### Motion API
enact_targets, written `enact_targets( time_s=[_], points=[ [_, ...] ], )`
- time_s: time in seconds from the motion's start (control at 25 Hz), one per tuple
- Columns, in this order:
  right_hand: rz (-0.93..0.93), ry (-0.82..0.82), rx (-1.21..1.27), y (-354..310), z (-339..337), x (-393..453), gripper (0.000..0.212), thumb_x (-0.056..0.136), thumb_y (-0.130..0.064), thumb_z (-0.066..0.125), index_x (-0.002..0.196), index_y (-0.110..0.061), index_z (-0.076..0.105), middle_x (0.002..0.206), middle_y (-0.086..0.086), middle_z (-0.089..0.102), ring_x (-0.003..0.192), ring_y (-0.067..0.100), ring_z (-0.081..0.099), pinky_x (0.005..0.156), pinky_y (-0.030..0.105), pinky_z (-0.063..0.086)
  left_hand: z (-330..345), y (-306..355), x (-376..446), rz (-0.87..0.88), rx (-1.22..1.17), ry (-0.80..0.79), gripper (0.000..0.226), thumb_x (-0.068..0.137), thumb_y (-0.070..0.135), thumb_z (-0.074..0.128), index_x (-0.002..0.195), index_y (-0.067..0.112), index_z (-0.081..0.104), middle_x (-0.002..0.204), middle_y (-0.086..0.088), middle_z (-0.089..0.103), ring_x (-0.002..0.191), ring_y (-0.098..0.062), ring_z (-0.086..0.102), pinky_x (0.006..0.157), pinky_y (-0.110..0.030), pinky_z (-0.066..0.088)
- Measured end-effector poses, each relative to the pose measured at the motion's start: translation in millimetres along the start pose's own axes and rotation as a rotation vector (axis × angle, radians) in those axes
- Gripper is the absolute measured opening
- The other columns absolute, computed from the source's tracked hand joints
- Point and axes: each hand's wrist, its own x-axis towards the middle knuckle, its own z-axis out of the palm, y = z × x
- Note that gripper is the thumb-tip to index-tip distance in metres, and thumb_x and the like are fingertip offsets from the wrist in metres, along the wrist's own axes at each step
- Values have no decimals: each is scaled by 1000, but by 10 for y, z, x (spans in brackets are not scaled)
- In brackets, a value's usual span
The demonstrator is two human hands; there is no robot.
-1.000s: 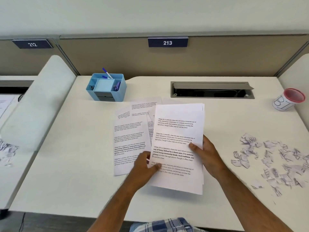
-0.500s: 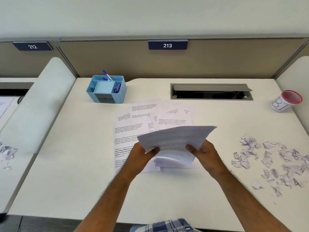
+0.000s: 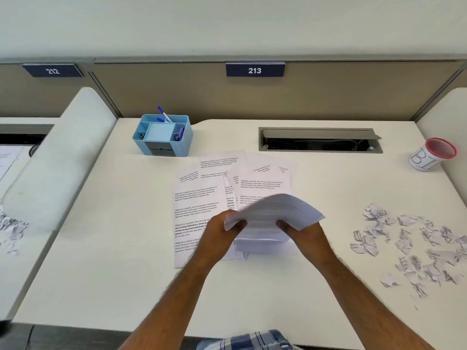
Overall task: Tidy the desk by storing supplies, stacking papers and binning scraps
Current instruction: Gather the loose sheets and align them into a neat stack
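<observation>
A sheaf of printed papers (image 3: pixel 275 210) is lifted off the white desk (image 3: pixel 101 261), tilted and blurred, its near edge resting on the desk. My left hand (image 3: pixel 217 233) grips its left side and my right hand (image 3: pixel 303 233) grips its right side. Several loose printed sheets (image 3: pixel 197 205) lie spread on the desk behind and to the left of the sheaf. Torn paper scraps (image 3: pixel 409 243) are scattered on the right of the desk. A blue desk organiser (image 3: pixel 164 137) with pens stands at the back left.
A white cup with a red rim (image 3: pixel 429 155), marked with letters, stands at the far right. An open cable hatch (image 3: pixel 318 141) is set in the desk at the back. A padded divider (image 3: pixel 63 152) bounds the left side, with more scraps (image 3: pixel 12 228) beyond it.
The sheaf lay flat on the desk a second ago; both hands have lifted and tilted it up on its near edge, uncovering the sheets beneath.
</observation>
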Motion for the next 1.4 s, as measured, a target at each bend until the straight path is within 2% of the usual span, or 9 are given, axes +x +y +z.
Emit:
enact_targets(
  time_s=[0.2, 0.4, 0.52, 0.64, 0.72, 0.84, 1.04, 1.2, 1.4],
  points=[
    [81, -93, 6, 91, 8, 8, 37, 81, -21, 85, 116, -18, 70, 107, -4, 79, 98, 15, 75, 81, 30, 61, -25, 91, -39, -169, -294, 20, 27, 93, 32, 74, 119, 22, 72, 107, 6, 79, 94, -14, 77, 81, -34, 64],
    [134, -111, 43, 192, 111, -89, 36, 85, -20, 81, 119, -17, 70, 110, -4, 78, 98, 16, 76, 82, 33, 62, -65, -90, -37, -228, -323, -4, 32, 93, 38, 73, 121, 24, 69, 113, 7, 78, 100, -13, 76, 85, -34, 63],
    [169, -71, 32, 324, 153, -110, 34, 86, -22, 81, 118, -20, 71, 111, -6, 78, 99, 16, 76, 86, 37, 60, -147, -397, 28, -294, -338, 103, 46, 85, 59, 73, 117, 26, 68, 115, 4, 76, 105, -13, 73, 89, -40, 61],
    [195, -53, 34, 411, 154, -130, 30, 87, -19, 80, 116, -20, 71, 109, -4, 78, 97, 16, 76, 84, 36, 60, -296, -777, 117, -361, -126, 362, 50, 82, 52, 80, 119, 22, 65, 122, 2, 67, 111, -15, 66, 91, -34, 57],
    [209, -45, 32, 468, 142, -143, 29, 87, -19, 80, 115, -19, 71, 108, -4, 79, 95, 16, 76, 84, 38, 60, -422, -1002, 161, -458, 80, 495, 60, 81, 44, 83, 130, 18, 59, 133, -4, 56, 124, -26, 55, 104, -41, 48],
    [225, -32, 34, 550, 142, -132, 30, 87, -21, 80, 115, -19, 72, 108, -5, 79, 96, 17, 76, 85, 40, 60, -594, -1201, 169, -568, 322, 505, 76, 79, 54, 79, 141, 20, 51, 143, -4, 44, 132, -34, 44, 109, -52, 39],
    [225, -11, -11, 604, 181, -102, 26, 88, -19, 79, 113, -20, 72, 104, -8, 79, 93, 12, 76, 81, 34, 59, -613, -1320, 205, -576, 493, 447, 91, 71, 57, 84, 142, 16, 44, 139, -9, 45, 130, -35, 45, 107, -49, 40],
    [205, 16, -82, 618, 191, -69, 23, 89, -17, 78, 110, -22, 71, 100, -13, 78, 88, 3, 74, 71, 17, 54, -650, -1293, 319, -687, 419, 448, 92, 63, 46, 94, 132, 9, 45, 133, -16, 51, 126, -37, 50, 105, -47, 44],
    [194, 16, -106, 625, 169, -71, 23, 89, -16, 78, 111, -22, 71, 100, -15, 78, 87, 1, 74, 68, 12, 54, -733, -1283, 443, -774, 388, 405, 97, 58, 42, 98, 127, 6, 40, 133, -18, 55, 126, -39, 54, 103, -47, 46]
  ],
)
